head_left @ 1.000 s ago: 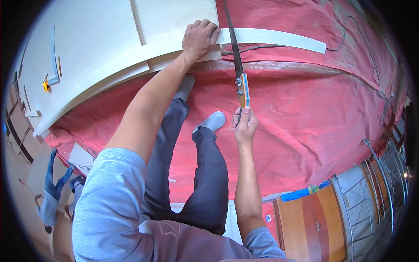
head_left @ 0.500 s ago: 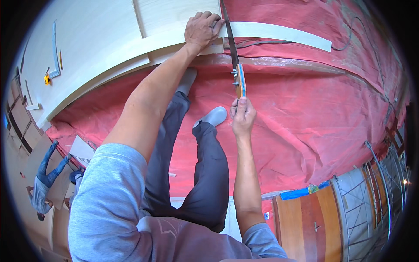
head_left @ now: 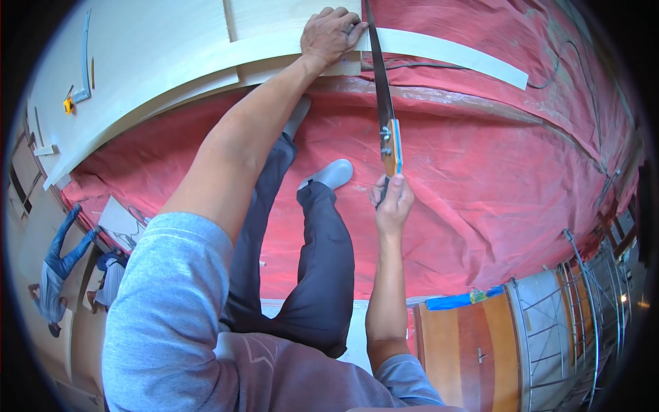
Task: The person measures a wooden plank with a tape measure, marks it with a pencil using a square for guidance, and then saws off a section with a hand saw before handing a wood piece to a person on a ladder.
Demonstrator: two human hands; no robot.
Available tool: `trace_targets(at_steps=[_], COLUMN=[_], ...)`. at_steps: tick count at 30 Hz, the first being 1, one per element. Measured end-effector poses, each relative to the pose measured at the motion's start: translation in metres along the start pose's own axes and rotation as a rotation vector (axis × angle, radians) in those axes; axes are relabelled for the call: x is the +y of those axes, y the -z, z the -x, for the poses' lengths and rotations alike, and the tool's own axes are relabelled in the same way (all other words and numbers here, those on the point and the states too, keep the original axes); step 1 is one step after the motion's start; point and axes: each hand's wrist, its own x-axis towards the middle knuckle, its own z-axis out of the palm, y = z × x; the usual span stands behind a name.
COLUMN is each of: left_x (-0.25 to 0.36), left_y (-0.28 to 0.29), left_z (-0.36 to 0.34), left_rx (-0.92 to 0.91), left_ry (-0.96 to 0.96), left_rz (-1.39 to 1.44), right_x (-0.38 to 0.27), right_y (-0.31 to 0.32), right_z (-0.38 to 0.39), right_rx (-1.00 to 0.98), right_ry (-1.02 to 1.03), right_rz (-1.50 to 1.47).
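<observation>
My left hand (head_left: 331, 34) presses with curled fingers on a long pale wooden strip (head_left: 446, 48), gripping it at the edge of a large pale board (head_left: 137, 48); the strip juts out to the right over red sheeting. Just right of those fingers, a handsaw (head_left: 379, 75) crosses the strip with its dark blade. My right hand (head_left: 392, 202) is closed round the saw's handle, which has wood, a blue stripe and wing nuts. A square metal ruler (head_left: 84, 93) and a yellow tape measure (head_left: 69, 103) lie on the board at the left.
Red sheeting (head_left: 453, 172) lies under my feet, with a dark cable (head_left: 412, 64) on it near the strip. Two co-workers (head_left: 55, 275) are at the lower left by more boards. Metal scaffolding (head_left: 583, 309) and wooden panels (head_left: 467, 343) are at the lower right.
My right hand and the saw first moved away from me, then drew back toward me over the last half second. My left hand stays on the strip; the view has shifted slightly.
</observation>
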Motion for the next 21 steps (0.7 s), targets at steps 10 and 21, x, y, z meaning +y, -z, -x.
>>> trace_targets(at_steps=[10,21], left_x=[0.001,0.008], left_y=[0.013,0.022], left_z=[0.002,-0.007], left_rx=[-0.015,0.003], left_ry=[-0.06,-0.082], left_rz=[0.009,0.091], right_x=[-0.009,-0.004], right_y=[0.002,0.001], right_z=[0.012,0.006], right_rx=[0.008,-0.007], right_ry=[0.007,0.011], right_rz=[0.063,0.049])
